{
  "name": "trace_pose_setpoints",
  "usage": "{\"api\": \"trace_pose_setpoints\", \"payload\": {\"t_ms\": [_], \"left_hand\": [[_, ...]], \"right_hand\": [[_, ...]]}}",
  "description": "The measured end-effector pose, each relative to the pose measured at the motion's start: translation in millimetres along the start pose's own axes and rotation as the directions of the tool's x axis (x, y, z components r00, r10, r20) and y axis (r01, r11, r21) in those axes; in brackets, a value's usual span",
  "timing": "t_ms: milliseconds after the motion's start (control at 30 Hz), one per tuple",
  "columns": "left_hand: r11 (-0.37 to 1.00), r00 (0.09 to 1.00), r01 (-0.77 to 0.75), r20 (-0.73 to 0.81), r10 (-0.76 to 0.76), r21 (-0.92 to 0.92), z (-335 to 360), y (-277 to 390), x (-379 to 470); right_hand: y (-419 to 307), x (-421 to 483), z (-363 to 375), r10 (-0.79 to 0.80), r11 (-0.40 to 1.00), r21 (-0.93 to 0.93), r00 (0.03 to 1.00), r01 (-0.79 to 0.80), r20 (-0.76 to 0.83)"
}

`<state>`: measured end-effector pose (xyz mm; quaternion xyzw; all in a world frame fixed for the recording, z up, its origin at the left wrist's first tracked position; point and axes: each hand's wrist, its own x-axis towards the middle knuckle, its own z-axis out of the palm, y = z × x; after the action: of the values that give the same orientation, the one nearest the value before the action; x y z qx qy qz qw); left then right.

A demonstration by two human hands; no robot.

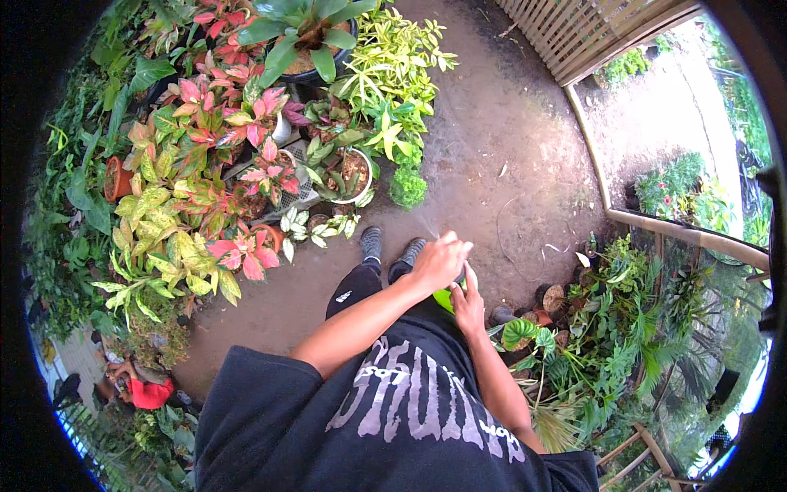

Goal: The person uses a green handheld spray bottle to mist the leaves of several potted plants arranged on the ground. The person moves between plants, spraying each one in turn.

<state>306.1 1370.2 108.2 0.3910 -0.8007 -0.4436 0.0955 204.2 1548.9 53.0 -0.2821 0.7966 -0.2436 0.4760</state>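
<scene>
A bright green spray bottle (444,301) is in front of my waist, partly hidden by both hands. My right hand (468,305) is wrapped around its body. Curled over the dark top of the bottle is my left hand (440,261), which hides most of the spray head. A fine mist leaves the top and drifts away from me toward a small bright green clump of foliage (407,186). Beyond and left of my hands is a white pot (369,178) holding a leafy plant.
Potted plants with pink and red leaves (245,253) crowd the left, beside a large bromeliad (310,37). More pots and foliage (615,332) line the right along a bamboo rail (682,232). A slatted bamboo panel (572,37) stands upper right. A person in red (149,394) is lower left.
</scene>
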Motion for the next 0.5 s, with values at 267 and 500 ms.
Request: {"api": "trace_pose_setpoints", "payload": {"t_ms": [267,500], "left_hand": [[0.999,0.987,-0.053,-0.154,0.052,0.0,-12,-7,-5],[0.988,0.984,-0.153,0.091,0.152,0.002,21,-18,-19]], "right_hand": [[12,6,-1,-0.042,0.997,0.061,0.999,0.043,-0.011],[5,-12,6,0.013,0.996,0.092,1.0,-0.013,0.006]]}}
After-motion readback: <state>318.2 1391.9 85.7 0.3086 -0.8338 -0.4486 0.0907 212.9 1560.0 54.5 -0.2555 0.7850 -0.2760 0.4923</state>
